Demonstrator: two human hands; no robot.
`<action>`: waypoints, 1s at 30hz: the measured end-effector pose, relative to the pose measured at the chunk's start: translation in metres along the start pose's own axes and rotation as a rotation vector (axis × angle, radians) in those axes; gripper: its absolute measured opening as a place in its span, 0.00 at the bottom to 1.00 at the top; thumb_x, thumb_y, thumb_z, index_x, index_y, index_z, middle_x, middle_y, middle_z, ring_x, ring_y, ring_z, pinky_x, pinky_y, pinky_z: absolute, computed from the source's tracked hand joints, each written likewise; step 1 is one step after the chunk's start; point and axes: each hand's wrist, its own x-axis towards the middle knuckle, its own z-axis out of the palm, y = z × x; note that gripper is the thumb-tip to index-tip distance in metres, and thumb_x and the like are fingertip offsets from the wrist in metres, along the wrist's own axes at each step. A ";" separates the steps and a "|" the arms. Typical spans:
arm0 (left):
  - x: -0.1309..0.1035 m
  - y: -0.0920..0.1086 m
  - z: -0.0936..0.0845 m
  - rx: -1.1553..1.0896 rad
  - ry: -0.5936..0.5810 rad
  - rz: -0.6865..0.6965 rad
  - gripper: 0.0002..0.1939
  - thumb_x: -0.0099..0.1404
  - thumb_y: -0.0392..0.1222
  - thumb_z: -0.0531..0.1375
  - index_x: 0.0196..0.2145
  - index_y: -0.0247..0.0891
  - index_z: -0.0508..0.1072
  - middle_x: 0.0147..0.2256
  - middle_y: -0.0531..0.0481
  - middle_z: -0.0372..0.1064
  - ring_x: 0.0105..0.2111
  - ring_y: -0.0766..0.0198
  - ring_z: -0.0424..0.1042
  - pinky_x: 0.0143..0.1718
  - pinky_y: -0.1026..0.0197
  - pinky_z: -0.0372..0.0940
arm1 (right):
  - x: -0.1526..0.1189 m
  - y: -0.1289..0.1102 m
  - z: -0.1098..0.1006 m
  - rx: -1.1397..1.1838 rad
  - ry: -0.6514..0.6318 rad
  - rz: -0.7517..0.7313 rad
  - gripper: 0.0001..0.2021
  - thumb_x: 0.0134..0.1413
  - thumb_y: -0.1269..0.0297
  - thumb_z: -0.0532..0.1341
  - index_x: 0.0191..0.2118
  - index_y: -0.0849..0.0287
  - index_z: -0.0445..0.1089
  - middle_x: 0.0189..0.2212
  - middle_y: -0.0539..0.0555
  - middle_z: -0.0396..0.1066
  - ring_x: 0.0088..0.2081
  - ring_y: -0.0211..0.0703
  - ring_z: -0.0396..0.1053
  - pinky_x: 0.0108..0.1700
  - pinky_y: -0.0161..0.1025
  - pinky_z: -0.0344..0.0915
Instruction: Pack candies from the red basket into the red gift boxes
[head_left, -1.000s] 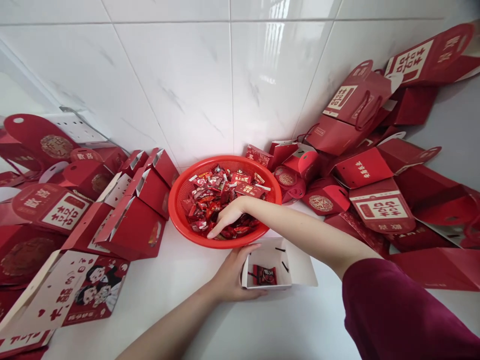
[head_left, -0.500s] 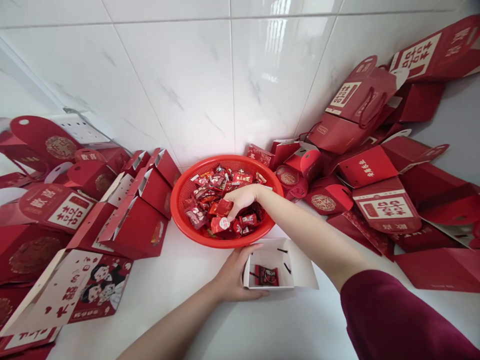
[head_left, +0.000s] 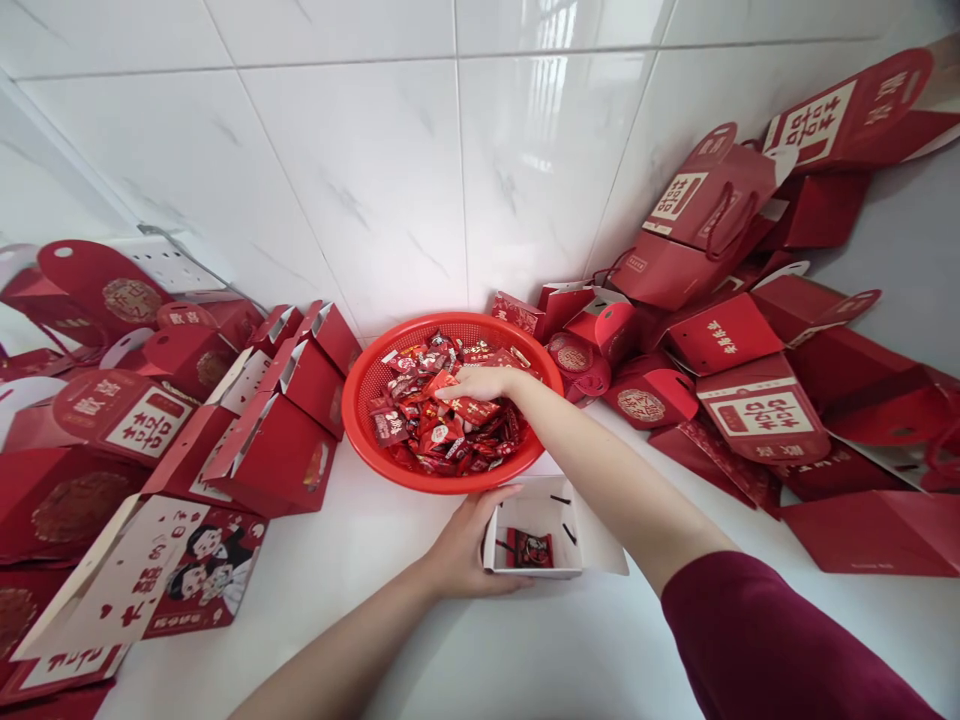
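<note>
My left hand (head_left: 466, 550) grips the left side of a small open box (head_left: 568, 562), fingers along its far edge and thumb by the near side. The box has a white inside with black cord ends, and a dark red wrapped candy (head_left: 531, 548) lies in it. Behind the box stands a red plastic basket (head_left: 360, 440) heaped with wrapped candies (head_left: 442, 437). My right hand (head_left: 484, 383) reaches into the basket from the right, closed about a red candy packet (head_left: 441, 383) on the heap. Its far fingers are partly hidden.
Red gift boxes (head_left: 277, 450), several standing open, crowd the left side. More red boxes with handles (head_left: 765, 420) are piled on the right. A white tiled wall (head_left: 375, 180) rises behind the basket, and a power strip (head_left: 176, 265) lies at the back left.
My right hand has shifted slightly up and left within the basket, and the candies under it have moved. My left hand still holds the box. The view has shifted a little.
</note>
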 end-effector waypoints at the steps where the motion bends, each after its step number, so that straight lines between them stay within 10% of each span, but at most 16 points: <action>1: 0.000 0.000 0.000 0.000 0.000 0.001 0.52 0.49 0.55 0.72 0.66 0.44 0.51 0.60 0.37 0.58 0.58 0.42 0.61 0.59 0.42 0.58 | 0.001 0.001 -0.001 -0.006 0.008 0.001 0.24 0.55 0.43 0.64 0.39 0.62 0.79 0.28 0.53 0.80 0.32 0.46 0.77 0.42 0.37 0.71; 6: 0.000 -0.001 -0.001 -0.009 -0.004 -0.015 0.53 0.49 0.56 0.71 0.66 0.44 0.51 0.61 0.36 0.57 0.59 0.40 0.60 0.59 0.41 0.58 | -0.001 -0.003 -0.002 0.012 0.001 0.012 0.23 0.54 0.44 0.66 0.37 0.62 0.80 0.29 0.54 0.80 0.34 0.48 0.78 0.44 0.37 0.71; 13: -0.001 -0.002 -0.001 -0.017 -0.006 -0.010 0.52 0.49 0.55 0.71 0.66 0.45 0.52 0.61 0.37 0.57 0.59 0.41 0.61 0.59 0.41 0.59 | -0.018 -0.015 0.004 0.022 -0.125 0.043 0.40 0.66 0.37 0.40 0.43 0.69 0.78 0.35 0.63 0.80 0.37 0.48 0.78 0.41 0.39 0.73; 20: 0.001 0.000 0.000 -0.007 -0.004 0.006 0.53 0.48 0.55 0.72 0.66 0.44 0.52 0.60 0.36 0.56 0.59 0.40 0.60 0.59 0.41 0.59 | -0.001 -0.016 0.018 -0.182 -0.195 0.004 0.13 0.62 0.67 0.59 0.47 0.66 0.76 0.46 0.60 0.78 0.44 0.43 0.78 0.47 0.34 0.71; 30: 0.004 -0.003 0.000 -0.032 0.021 0.093 0.53 0.48 0.53 0.73 0.65 0.45 0.51 0.63 0.35 0.51 0.64 0.38 0.52 0.62 0.39 0.54 | 0.004 -0.049 0.078 -0.649 0.011 -0.121 0.25 0.56 0.84 0.56 0.59 0.67 0.67 0.61 0.66 0.65 0.61 0.56 0.62 0.63 0.47 0.56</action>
